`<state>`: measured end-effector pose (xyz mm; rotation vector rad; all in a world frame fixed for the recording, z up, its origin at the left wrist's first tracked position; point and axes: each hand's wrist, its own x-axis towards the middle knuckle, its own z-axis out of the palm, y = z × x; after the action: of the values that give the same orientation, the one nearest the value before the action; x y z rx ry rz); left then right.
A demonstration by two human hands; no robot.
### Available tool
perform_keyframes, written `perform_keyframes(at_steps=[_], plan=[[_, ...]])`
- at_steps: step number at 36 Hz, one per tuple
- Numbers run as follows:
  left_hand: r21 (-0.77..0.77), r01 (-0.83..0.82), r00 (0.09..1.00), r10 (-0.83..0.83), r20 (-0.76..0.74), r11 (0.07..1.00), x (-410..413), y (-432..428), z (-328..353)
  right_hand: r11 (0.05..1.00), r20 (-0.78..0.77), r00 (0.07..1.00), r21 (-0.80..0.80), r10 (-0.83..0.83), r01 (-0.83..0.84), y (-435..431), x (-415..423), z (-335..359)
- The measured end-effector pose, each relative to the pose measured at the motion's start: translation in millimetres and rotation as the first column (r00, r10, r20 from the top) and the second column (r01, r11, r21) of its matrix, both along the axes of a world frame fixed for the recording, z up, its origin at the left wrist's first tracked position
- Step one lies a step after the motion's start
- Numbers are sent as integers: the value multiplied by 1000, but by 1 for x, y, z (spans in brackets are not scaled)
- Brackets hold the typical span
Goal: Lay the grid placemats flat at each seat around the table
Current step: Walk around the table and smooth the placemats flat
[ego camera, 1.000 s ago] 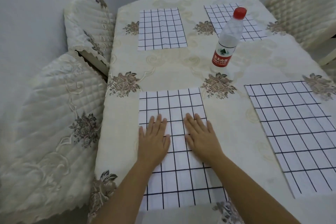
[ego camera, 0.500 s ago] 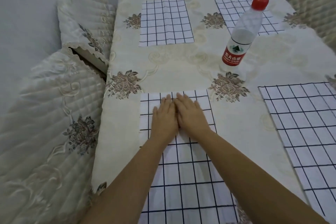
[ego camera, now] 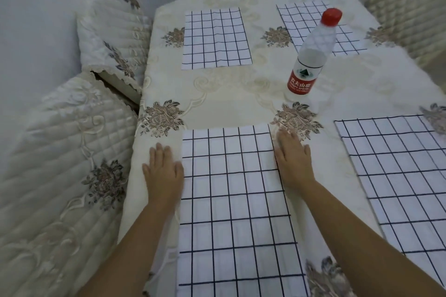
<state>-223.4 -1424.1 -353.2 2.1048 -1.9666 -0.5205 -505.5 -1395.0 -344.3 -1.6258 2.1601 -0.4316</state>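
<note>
Both flat: left hand (ego camera: 163,171), right hand (ego camera: 293,161) flanking placemat (ego camera: 231,200).

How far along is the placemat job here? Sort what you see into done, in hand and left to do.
Done: the far left placemat, far right placemat and near right placemat lie flat. In hand: the left hand and right hand rest open at the side edges of the nearest placemat, which looks flat. Left: nothing visible, though a water bottle hides part of the far right placemat.
</note>
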Motion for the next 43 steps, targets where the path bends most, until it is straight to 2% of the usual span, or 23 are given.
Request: perform_keyframes(at_steps=[2, 4, 5, 7, 9, 11, 13, 19, 23, 25, 27, 28, 30, 32, 36, 38, 43], plan=[[-76, -6, 1000, 5, -18, 997, -15, 15, 5, 998, 50, 998, -48, -43, 45, 6, 14, 9], [-122, 135, 990, -138, -15, 983, -40, 32, 11, 999, -55, 998, -38, 34, -37, 16, 41, 14], [-114, 229, 973, -231, -9, 967, -54, 42, 13, 993, -123, 987, -48, 102, -109, 23, 56, 14], [-66, 388, 921, -385, 53, 919, -77, 61, 11, 978, -156, 966, -11, 205, -209, 41, 82, 10], [9, 446, 887, -443, 128, 895, -84, 77, 6, 962, -181, 945, 46, 273, -269, 61, 89, 1], [39, 419, 894, -420, 159, 907, -73, 84, 1, 955, -224, 929, 47, 296, -293, 77, 77, -7], [39, 374, 911, -374, 175, 927, -56, 84, -2, 968, -261, 933, 54, 249, -244, 84, 57, -8], [46, 223, 964, -227, 140, 974, -1, 88, -6, 987, -252, 958, 115, 140, -114, 106, 5, -8], [64, 122, 986, -128, 105, 991, 11, 94, -1, 980, -177, 980, 190, 92, -58, 104, 3, 5], [55, 73, 995, -77, 70, 996, 1, 97, 7, 991, -79, 997, 130, -4, 14, 98, 15, 14], [-20, 125, 990, -124, 61, 992, -17, 105, 16, 997, -23, 998, 64, -52, 53, 97, 34, 23], [-53, 193, 980, -189, 69, 980, -29, 110, 20, 998, -24, 999, 56, -22, 24, 100, 46, 27], [-66, 362, 929, -355, 105, 930, -54, 123, 25, 992, -54, 992, 61, 116, -113, 110, 74, 27], [-9, 437, 891, -431, 144, 899, -72, 139, 24, 967, -131, 960, 93, 247, -236, 122, 93, 22], [62, 450, 876, -454, 161, 891, -68, 167, 0, 955, -187, 942, 148, 280, -255, 155, 89, -1], [40, 427, 888, -428, 170, 903, -56, 170, -4, 965, -210, 942, 78, 261, -250, 165, 69, -6], [-14, 388, 914, -383, 132, 921, -25, 173, -7, 983, -237, 954, 77, 183, -169, 178, 28, -8]])
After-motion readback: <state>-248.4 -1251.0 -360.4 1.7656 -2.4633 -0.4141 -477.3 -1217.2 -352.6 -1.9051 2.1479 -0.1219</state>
